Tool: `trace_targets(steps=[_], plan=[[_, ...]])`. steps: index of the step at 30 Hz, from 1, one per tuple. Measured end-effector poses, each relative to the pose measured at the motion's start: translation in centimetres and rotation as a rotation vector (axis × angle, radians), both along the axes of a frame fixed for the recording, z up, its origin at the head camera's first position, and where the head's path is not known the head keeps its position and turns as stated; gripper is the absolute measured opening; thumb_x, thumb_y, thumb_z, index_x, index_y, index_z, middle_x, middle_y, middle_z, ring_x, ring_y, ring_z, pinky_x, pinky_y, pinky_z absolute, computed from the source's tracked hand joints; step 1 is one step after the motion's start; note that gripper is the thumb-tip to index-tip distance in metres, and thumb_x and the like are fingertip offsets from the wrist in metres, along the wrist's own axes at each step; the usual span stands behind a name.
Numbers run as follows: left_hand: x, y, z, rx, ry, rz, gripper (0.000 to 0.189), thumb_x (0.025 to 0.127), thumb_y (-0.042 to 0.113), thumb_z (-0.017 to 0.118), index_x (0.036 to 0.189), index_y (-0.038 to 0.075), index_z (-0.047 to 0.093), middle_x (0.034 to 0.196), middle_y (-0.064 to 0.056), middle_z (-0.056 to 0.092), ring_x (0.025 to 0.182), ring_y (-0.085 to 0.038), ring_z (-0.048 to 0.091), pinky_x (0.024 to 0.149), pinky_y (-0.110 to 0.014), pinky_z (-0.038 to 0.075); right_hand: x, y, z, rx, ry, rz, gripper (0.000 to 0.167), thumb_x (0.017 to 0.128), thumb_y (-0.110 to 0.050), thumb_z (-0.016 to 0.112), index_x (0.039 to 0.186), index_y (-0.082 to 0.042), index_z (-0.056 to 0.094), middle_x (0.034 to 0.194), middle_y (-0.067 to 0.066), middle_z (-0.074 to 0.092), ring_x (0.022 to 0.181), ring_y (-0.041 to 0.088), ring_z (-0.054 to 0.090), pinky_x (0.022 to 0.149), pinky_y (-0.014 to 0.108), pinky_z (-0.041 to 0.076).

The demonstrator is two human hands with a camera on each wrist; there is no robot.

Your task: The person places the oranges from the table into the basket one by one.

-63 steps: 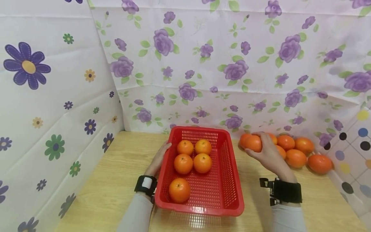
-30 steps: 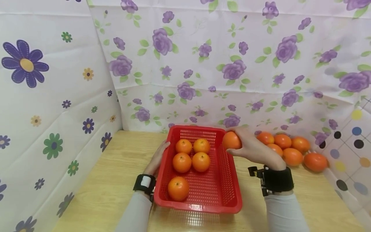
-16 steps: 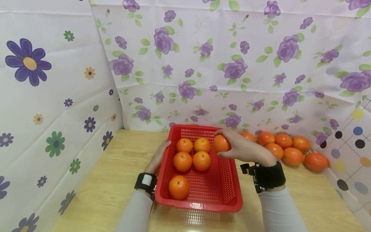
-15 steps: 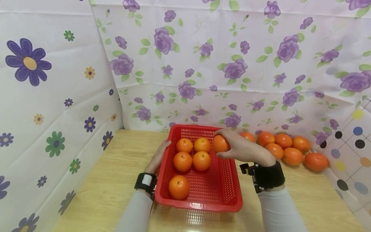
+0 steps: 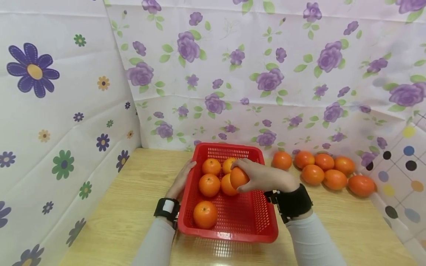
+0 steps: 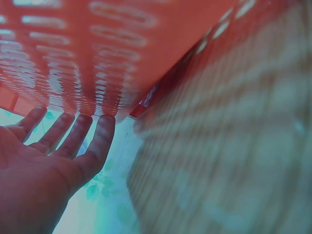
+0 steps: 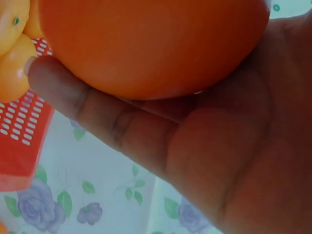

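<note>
My right hand grips an orange over the red perforated basket. In the head view this orange overlaps two others in the basket. The right wrist view shows the held orange large against the palm, with fingers along its side. My left hand is at the basket's left wall; in the left wrist view its fairly straight fingertips touch the slotted side. Inside the basket sit several oranges, including a pair on the left and a single one at the near left corner.
Several redder oranges lie grouped on the wooden table at the back right, with one just right of the basket. Flower-patterned sheets rise behind and at the left. A dotted sheet stands at the right.
From beside the group at the right, my right hand has carried the orange left, over the basket rim and on above the oranges inside. My left hand has stayed at the left wall.
</note>
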State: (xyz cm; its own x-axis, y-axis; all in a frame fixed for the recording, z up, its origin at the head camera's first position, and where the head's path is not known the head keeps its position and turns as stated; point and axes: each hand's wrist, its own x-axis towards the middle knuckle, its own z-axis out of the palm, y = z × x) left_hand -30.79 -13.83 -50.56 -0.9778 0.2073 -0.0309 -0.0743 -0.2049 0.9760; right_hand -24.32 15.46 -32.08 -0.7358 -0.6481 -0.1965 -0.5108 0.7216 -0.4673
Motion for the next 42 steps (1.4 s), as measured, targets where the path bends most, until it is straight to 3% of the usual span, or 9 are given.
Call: trace_targets(steps=[4,6,18,22,25,31,34,40,42], plan=[[0.0,0.2,0.1,0.001,-0.008,0.008,0.064,0.108,0.047,0.046,0.164,0.021,0.027,0.162,-0.013,0.038,0.143,-0.035,0.042,0.114,-0.057,0.04,0.2,-0.6,-0.2,0.024,-0.043,-0.015,0.069,0.09,-0.03,0.077,0.149,-0.011,0.046,0.158,0.019,0.042,0.137,0.033,0.048,0.114,0.053,0.042],[0.0,0.3,0.1,0.004,-0.01,0.008,0.064,0.108,0.047,0.046,0.163,0.021,0.027,0.162,-0.013,0.038,0.143,-0.035,0.042,0.114,-0.057,0.04,0.2,-0.8,-0.4,0.032,-0.047,-0.006,0.069,0.089,-0.029,0.077,0.147,-0.011,0.047,0.155,0.019,0.045,0.136,0.033,0.049,0.114,0.053,0.042],[-0.1,0.2,-0.1,0.014,0.002,-0.005,0.063,0.109,0.046,0.044,0.164,0.021,0.026,0.162,-0.014,0.038,0.143,-0.035,0.042,0.114,-0.056,0.04,0.3,-2.7,-2.7,0.127,-0.074,0.017,0.051,0.087,-0.026,0.081,0.131,-0.023,0.055,0.122,-0.002,0.054,0.108,0.016,0.055,0.101,0.038,0.049],[-0.1,0.1,-0.2,0.014,0.0,-0.008,0.063,0.109,0.046,0.045,0.164,0.022,0.026,0.162,-0.013,0.038,0.143,-0.034,0.042,0.114,-0.056,0.04,0.5,-3.5,-3.4,0.152,-0.12,-0.012,0.051,0.085,-0.021,0.082,0.129,-0.02,0.056,0.116,-0.001,0.054,0.101,0.017,0.057,0.095,0.035,0.052],[-0.1,0.1,-0.2,0.009,0.009,-0.011,0.064,0.109,0.047,0.044,0.164,0.02,0.026,0.162,-0.014,0.038,0.143,-0.034,0.042,0.113,-0.055,0.042,0.7,-4.0,-3.9,0.191,-0.137,-0.032,0.055,0.083,-0.02,0.084,0.131,-0.018,0.056,0.121,0.003,0.054,0.098,0.018,0.058,0.093,0.036,0.055],[-0.2,0.1,-0.4,0.037,0.031,-0.025,0.059,0.11,0.043,0.042,0.162,0.02,0.028,0.159,-0.017,0.04,0.14,-0.034,0.044,0.109,-0.049,0.046,1.1,-4.9,-5.2,0.286,-0.089,-0.004,0.076,0.08,-0.026,0.086,0.146,-0.012,0.051,0.144,0.012,0.054,0.107,0.016,0.058,0.104,0.041,0.051],[-0.2,0.1,-0.4,0.045,0.033,-0.024,0.058,0.11,0.042,0.043,0.162,0.02,0.029,0.159,-0.016,0.041,0.14,-0.034,0.044,0.107,-0.047,0.047,1.1,-5.3,-5.9,0.312,-0.099,-0.015,0.08,0.081,-0.028,0.086,0.15,-0.013,0.049,0.142,0.009,0.056,0.107,0.015,0.059,0.104,0.041,0.051],[0.0,0.0,-0.3,0.046,0.039,-0.035,0.059,0.11,0.042,0.042,0.162,0.021,0.028,0.159,-0.016,0.04,0.141,-0.034,0.043,0.108,-0.047,0.046,1.1,-6.0,-6.9,0.371,-0.1,-0.016,0.089,0.082,-0.032,0.087,0.157,-0.014,0.044,0.144,0.005,0.061,0.124,0.016,0.059,0.11,0.043,0.047],[0.0,0.0,-0.3,0.042,0.039,-0.04,0.059,0.11,0.042,0.042,0.162,0.021,0.028,0.159,-0.016,0.039,0.141,-0.034,0.043,0.108,-0.048,0.046,1.1,-6.1,-7.1,0.388,-0.102,-0.016,0.09,0.081,-0.033,0.087,0.158,-0.014,0.044,0.143,0.003,0.062,0.122,0.015,0.06,0.11,0.043,0.047]])
